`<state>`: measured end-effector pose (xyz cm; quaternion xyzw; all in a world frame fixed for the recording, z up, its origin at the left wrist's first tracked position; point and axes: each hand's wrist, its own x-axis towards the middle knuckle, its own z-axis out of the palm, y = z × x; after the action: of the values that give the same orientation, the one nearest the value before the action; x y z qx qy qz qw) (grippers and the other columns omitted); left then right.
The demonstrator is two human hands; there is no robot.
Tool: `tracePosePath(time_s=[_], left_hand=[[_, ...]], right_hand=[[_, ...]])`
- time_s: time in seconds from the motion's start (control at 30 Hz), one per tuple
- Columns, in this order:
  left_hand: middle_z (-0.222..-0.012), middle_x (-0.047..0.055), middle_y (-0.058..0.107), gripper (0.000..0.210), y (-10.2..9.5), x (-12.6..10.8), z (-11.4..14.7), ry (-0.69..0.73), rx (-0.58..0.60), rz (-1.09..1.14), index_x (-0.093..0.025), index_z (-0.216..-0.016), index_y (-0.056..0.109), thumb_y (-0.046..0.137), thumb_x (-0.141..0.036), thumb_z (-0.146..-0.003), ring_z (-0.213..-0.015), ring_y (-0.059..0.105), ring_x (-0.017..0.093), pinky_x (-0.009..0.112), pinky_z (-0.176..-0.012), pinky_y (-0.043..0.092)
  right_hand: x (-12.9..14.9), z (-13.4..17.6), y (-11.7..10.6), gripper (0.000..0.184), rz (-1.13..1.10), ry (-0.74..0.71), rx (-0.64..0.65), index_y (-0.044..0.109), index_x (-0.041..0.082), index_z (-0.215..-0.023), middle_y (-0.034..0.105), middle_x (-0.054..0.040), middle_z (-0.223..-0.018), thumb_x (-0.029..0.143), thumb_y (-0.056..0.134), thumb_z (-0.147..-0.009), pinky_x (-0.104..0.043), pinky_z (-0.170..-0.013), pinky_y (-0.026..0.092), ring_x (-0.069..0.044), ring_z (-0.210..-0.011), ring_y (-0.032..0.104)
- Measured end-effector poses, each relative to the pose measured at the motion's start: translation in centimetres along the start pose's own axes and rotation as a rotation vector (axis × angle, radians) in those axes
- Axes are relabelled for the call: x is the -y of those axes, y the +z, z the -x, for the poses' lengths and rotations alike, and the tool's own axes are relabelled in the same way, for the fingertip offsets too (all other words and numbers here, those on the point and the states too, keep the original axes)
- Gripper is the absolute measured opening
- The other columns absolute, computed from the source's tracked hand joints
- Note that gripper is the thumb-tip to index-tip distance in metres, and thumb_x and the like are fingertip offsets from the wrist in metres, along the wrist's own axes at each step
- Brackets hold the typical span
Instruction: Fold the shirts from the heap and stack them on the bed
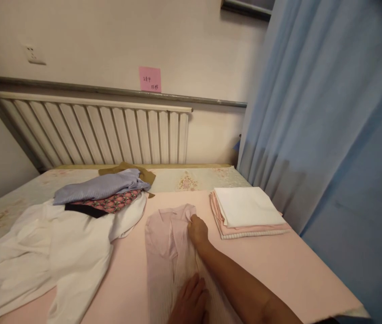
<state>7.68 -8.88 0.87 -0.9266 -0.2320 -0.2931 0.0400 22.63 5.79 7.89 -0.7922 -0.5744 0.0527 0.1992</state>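
A pale pink shirt (160, 265) with a fine ribbed texture lies lengthwise in front of me, partly folded in on itself, its collar end away from me. My right hand (198, 230) is closed on the shirt's upper right edge near the shoulder. Lower down, my left hand (191, 299) rests on the cloth with its fingers stretched forward; the frame's bottom edge cuts off part of it. My right forearm covers some of the shirt's right side.
To the right sits a folded stack with a white cloth (248, 207) on top. On the left lie a rumpled white garment (72, 243), a blue-grey garment (99, 186) and a red patterned one (116, 201). A radiator (110, 130) stands behind; a blue curtain (298, 112) hangs right.
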Motion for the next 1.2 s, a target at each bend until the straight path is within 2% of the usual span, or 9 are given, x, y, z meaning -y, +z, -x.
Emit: tracePosePath(time_s=[0.27, 0.43, 0.6, 0.67, 0.77, 0.87, 1.0, 1.13, 1.2], left_hand=[[-0.124, 0.009, 0.060, 0.038, -1.4, -0.3, -0.3, -0.002, -0.023, 0.001, -0.020, -0.108, 0.058, 0.049, -0.008, -0.073, -0.116, 0.053, 0.023, 0.037, -0.091, 0.051], [-0.123, 0.011, 0.061, 0.036, -2.1, -0.5, -0.3, -0.036, -0.030, 0.023, -0.018, -0.110, 0.058, 0.048, -0.008, -0.077, -0.112, 0.055, 0.022, 0.037, -0.090, 0.052], [-0.112, 0.011, 0.065, 0.035, -1.6, -1.2, -0.2, -0.154, -0.055, 0.070, -0.018, -0.113, 0.058, 0.047, -0.011, -0.081, -0.101, 0.060, 0.021, 0.036, -0.087, 0.052], [-0.104, 0.012, 0.067, 0.034, -1.2, -2.0, -0.4, -0.311, 0.010, 0.090, -0.015, -0.113, 0.059, 0.046, -0.012, -0.082, -0.094, 0.062, 0.022, 0.036, -0.083, 0.053], [-0.104, 0.015, 0.068, 0.040, -1.3, -3.3, -1.5, -0.566, 0.205, 0.132, -0.011, -0.119, 0.058, 0.044, -0.015, -0.082, -0.094, 0.064, 0.023, 0.036, -0.082, 0.053], [-0.111, 0.015, 0.067, 0.051, -1.6, -4.1, -2.7, -0.690, 0.396, 0.196, -0.010, -0.130, 0.051, 0.039, -0.012, -0.081, -0.098, 0.064, 0.022, 0.033, -0.085, 0.051], [-0.112, 0.014, 0.068, 0.061, -0.8, -4.6, -2.8, -0.706, 0.505, 0.199, -0.010, -0.135, 0.046, 0.034, -0.003, -0.076, -0.097, 0.066, 0.019, 0.031, -0.085, 0.051], [-0.102, 0.010, 0.072, 0.064, 1.0, -5.0, -1.1, -0.630, 0.483, 0.126, -0.015, -0.131, 0.050, 0.036, -0.001, -0.070, -0.084, 0.069, 0.019, 0.029, -0.071, 0.054], [-0.096, 0.009, 0.073, 0.059, 1.1, -5.0, -0.9, -0.593, 0.450, 0.106, -0.017, -0.124, 0.056, 0.038, -0.002, -0.070, -0.079, 0.069, 0.019, 0.027, -0.066, 0.054]], right_hand=[[1.1, 0.2, 2.1, 0.018, -0.036, -0.190, 0.059, 0.063, 0.017, -0.092, 0.069, -0.0081, -0.093, 0.025, 0.047, -0.089, -0.026, -0.072, 0.041, -0.018, -0.085, 0.062], [-1.2, -0.2, 0.6, 0.025, -0.070, -0.418, 0.122, 0.068, 0.021, -0.092, 0.070, -0.0041, -0.096, 0.018, 0.044, -0.090, -0.024, -0.082, 0.041, -0.015, -0.091, 0.061], [-3.3, 0.9, -0.6, 0.030, -0.088, -0.557, 0.090, 0.065, 0.022, -0.108, 0.067, -0.0042, -0.110, 0.021, 0.039, -0.095, -0.027, -0.094, 0.038, -0.016, -0.105, 0.056], [-3.7, 1.3, -0.2, 0.032, -0.081, -0.574, 0.071, 0.061, 0.021, -0.117, 0.062, -0.0056, -0.123, 0.024, 0.038, -0.095, -0.030, -0.101, 0.035, -0.017, -0.116, 0.051], [-4.1, 1.5, 0.9, 0.037, -0.056, -0.560, 0.057, 0.052, 0.018, -0.129, 0.049, -0.0086, -0.139, 0.024, 0.040, -0.094, -0.035, -0.109, 0.026, -0.020, -0.131, 0.038], [-4.3, 1.3, 2.2, 0.044, -0.029, -0.513, 0.053, 0.045, 0.016, -0.135, 0.041, -0.0116, -0.145, 0.028, 0.040, -0.094, -0.042, -0.112, 0.020, -0.023, -0.136, 0.030], [-4.2, 1.1, 2.9, 0.047, -0.006, -0.464, 0.049, 0.040, 0.016, -0.139, 0.034, -0.0115, -0.149, 0.031, 0.037, -0.095, -0.044, -0.113, 0.018, -0.024, -0.139, 0.027], [-4.1, 1.2, 2.7, 0.046, 0.003, -0.447, 0.046, 0.041, 0.016, -0.139, 0.034, -0.0114, -0.149, 0.032, 0.037, -0.095, -0.045, -0.113, 0.017, -0.023, -0.139, 0.026], [-4.0, 1.3, 2.4, 0.046, 0.001, -0.447, 0.039, 0.041, 0.016, -0.138, 0.034, -0.0112, -0.149, 0.032, 0.038, -0.095, -0.045, -0.113, 0.017, -0.023, -0.139, 0.026]])
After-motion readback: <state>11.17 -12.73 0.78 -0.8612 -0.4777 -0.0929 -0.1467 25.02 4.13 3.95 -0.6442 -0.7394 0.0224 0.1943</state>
